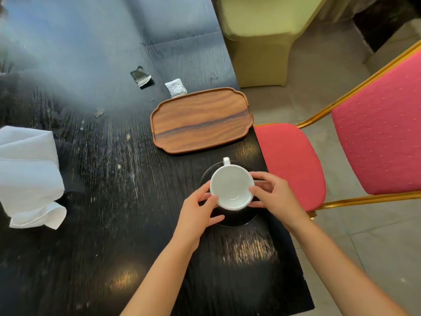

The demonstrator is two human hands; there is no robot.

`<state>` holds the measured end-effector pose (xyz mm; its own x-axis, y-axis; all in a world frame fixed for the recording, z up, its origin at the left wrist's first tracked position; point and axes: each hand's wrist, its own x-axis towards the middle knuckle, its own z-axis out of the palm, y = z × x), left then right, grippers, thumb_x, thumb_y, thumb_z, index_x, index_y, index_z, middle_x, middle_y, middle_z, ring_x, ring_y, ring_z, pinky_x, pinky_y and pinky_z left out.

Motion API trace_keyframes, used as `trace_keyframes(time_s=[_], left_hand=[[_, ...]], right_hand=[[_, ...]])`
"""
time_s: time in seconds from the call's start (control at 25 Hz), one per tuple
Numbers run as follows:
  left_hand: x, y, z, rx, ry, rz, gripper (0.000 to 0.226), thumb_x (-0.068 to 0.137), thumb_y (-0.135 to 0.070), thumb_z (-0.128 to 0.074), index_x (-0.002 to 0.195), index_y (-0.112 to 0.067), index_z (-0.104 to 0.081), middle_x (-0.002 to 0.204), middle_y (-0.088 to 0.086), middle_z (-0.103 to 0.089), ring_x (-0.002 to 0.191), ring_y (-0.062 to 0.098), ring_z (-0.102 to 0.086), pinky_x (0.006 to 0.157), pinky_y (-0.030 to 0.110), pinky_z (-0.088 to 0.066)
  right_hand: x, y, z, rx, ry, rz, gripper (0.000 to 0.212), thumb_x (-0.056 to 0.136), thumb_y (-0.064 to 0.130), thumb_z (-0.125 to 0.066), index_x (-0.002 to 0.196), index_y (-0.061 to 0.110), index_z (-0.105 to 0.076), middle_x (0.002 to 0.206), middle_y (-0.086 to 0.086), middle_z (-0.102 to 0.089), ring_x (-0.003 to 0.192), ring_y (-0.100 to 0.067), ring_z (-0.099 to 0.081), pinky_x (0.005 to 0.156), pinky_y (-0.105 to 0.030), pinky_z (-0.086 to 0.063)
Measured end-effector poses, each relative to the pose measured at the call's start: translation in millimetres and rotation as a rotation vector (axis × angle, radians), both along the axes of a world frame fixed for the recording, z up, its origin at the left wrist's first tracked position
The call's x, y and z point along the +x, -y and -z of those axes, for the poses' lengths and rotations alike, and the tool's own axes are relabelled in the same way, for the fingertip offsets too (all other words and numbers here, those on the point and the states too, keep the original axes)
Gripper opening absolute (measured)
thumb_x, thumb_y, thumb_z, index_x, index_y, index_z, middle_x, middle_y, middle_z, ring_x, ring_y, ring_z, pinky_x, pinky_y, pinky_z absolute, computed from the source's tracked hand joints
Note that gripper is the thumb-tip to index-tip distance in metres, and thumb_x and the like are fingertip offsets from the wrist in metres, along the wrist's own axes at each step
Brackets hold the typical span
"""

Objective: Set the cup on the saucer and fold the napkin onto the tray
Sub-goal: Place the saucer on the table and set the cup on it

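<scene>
A white cup [231, 187], empty and upright with its handle pointing away from me, is over a black saucer [237, 221] near the table's right edge. My left hand [197, 212] grips the cup's left side and my right hand [276, 197] grips its right side. Whether the cup rests on the saucer or hovers just above it I cannot tell. A wooden tray [201, 119] lies empty just beyond the cup. A white cloth napkin [28, 176] lies crumpled at the table's left edge, far from both hands.
The black table [102, 201] holds a torn dark sachet [141, 77] and a white sachet [175, 87] beyond the tray. A red chair with a gold frame [341, 144] stands close at the right. A cream-covered chair [257, 42] is further back.
</scene>
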<state>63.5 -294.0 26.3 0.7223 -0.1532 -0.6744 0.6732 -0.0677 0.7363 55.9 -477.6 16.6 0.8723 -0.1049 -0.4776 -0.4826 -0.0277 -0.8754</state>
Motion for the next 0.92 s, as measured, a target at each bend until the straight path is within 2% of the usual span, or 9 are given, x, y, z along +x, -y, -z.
trace_keyframes(time_s=[0.28,0.44,0.64,0.8,0.92], left_hand=[[-3,3,9,0.111,0.002,-0.015,0.046,0.09,-0.017,-0.058,0.134,-0.029,-0.048,0.12,0.005,-0.061,0.103,0.017,-0.062,0.075,0.029,-0.059],[-4,-1,9,0.276,0.114,0.001,0.053,0.085,-0.02,-0.066,0.134,-0.029,-0.046,0.117,-0.002,-0.061,0.091,0.012,-0.064,0.069,0.029,-0.06],[-10,0,6,0.254,0.178,-0.011,0.045,0.085,-0.015,-0.065,0.126,-0.032,-0.055,0.114,-0.005,-0.061,0.088,0.009,-0.065,0.068,0.026,-0.06],[-12,0,7,0.255,0.178,-0.024,0.046,0.085,-0.015,-0.065,0.128,-0.03,-0.054,0.116,-0.005,-0.061,0.093,0.013,-0.065,0.073,0.029,-0.06],[-13,0,9,0.259,0.194,-0.021,0.047,0.086,-0.016,-0.064,0.129,-0.029,-0.053,0.116,-0.007,-0.06,0.092,0.012,-0.065,0.072,0.025,-0.059]], right_hand=[[-1,1,7,-0.009,-0.032,-0.058,0.03,0.087,0.003,-0.056,0.104,0.027,-0.06,0.098,0.0,-0.069,0.085,-0.004,-0.068,0.061,-0.024,-0.058],[-2,4,5,-0.145,-0.005,-0.074,0.039,0.085,0.01,-0.061,0.118,0.031,-0.056,0.11,0.005,-0.061,0.094,-0.011,-0.066,0.064,-0.028,-0.059],[-2,4,4,-0.182,0.036,-0.095,0.036,0.086,0.007,-0.058,0.117,0.026,-0.063,0.107,0.002,-0.066,0.094,-0.012,-0.066,0.064,-0.027,-0.059],[-4,2,3,-0.199,0.04,-0.082,0.036,0.087,0.007,-0.058,0.116,0.027,-0.063,0.104,0.007,-0.066,0.093,-0.009,-0.065,0.063,-0.024,-0.058],[-5,0,2,-0.222,0.051,-0.08,0.036,0.087,0.006,-0.058,0.115,0.029,-0.063,0.101,0.013,-0.064,0.091,-0.006,-0.064,0.06,-0.018,-0.056]])
